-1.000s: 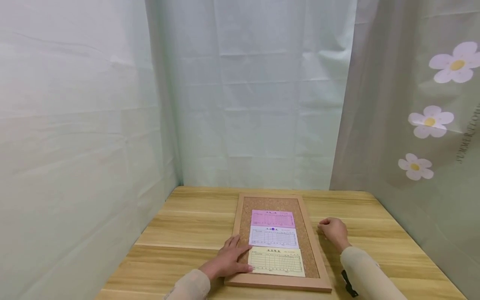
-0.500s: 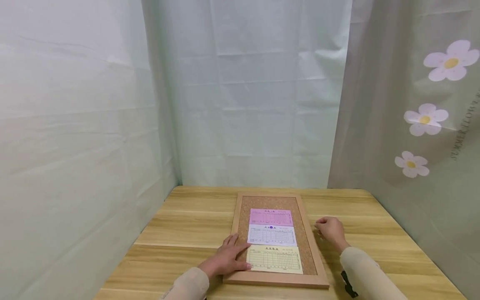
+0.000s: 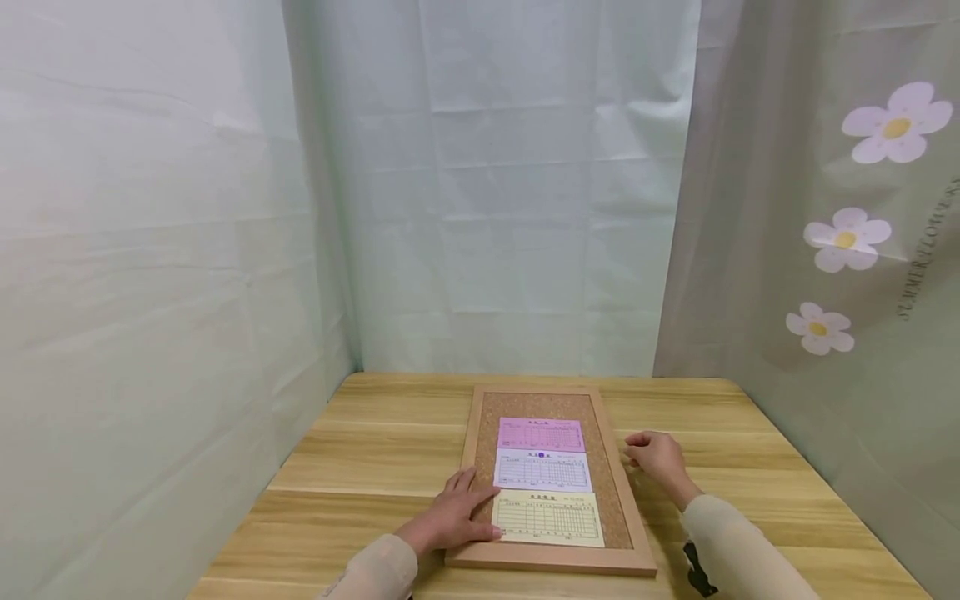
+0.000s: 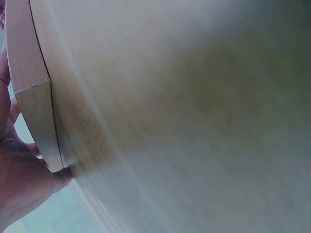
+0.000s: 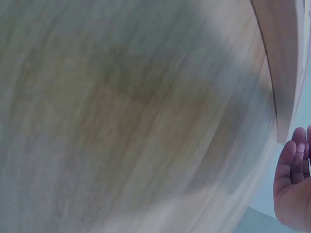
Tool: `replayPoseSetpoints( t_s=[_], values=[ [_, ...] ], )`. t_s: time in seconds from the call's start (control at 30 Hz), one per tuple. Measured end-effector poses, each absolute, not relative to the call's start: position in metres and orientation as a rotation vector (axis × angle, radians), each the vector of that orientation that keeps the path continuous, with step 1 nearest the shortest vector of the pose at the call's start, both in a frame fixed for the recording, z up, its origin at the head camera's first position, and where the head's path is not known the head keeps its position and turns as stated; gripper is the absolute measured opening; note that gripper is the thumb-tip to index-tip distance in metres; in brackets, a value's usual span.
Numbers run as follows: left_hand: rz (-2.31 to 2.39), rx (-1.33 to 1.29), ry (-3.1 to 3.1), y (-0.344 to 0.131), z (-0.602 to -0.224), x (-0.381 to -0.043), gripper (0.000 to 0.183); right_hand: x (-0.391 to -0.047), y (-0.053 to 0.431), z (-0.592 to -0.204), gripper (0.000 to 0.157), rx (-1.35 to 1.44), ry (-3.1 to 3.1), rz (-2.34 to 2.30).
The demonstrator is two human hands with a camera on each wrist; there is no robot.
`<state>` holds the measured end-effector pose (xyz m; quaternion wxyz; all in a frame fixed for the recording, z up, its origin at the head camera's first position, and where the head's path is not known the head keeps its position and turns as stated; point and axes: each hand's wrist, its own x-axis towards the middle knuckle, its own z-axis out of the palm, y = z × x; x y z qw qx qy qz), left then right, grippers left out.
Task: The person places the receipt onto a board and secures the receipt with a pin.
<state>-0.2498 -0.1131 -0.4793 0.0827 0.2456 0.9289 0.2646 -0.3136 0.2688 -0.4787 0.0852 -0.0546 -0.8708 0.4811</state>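
Note:
A wood-framed cork board (image 3: 542, 407) lies on the table. On it, in a column, are a pink printed slip (image 3: 541, 435), a white slip (image 3: 542, 473) and a pale yellow slip (image 3: 548, 522). A small purple round pin head (image 3: 542, 455) shows at the white slip's top edge. My left hand (image 3: 453, 513) rests with spread fingers on the board's left side; its thumb and index fingertips reach the yellow slip's left edge. My right hand (image 3: 662, 461) hovers just beside the right frame, thumb and fingertips drawn together. Whether anything small is between them is hidden.
The wooden table (image 3: 375, 442) extends on both sides of the board. Pale curtains (image 3: 510, 208) surround it at the back and sides, with printed flowers (image 3: 846, 240) on the right one. A black strap (image 3: 699, 572) hangs under the right sleeve.
My right hand has moved slightly left, closer to the board's right frame. The left hand stays on the board. The head view has shifted a little.

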Motion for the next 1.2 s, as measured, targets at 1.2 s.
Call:
replayPoseSetpoints(
  t_s=[1.2],
  values=[
    [0.804,0.786,2.764,-0.115,-0.48,-0.252,0.068,-0.302,0.241,-0.465,0.017,0.014,-2.581,1.634]
  ],
)
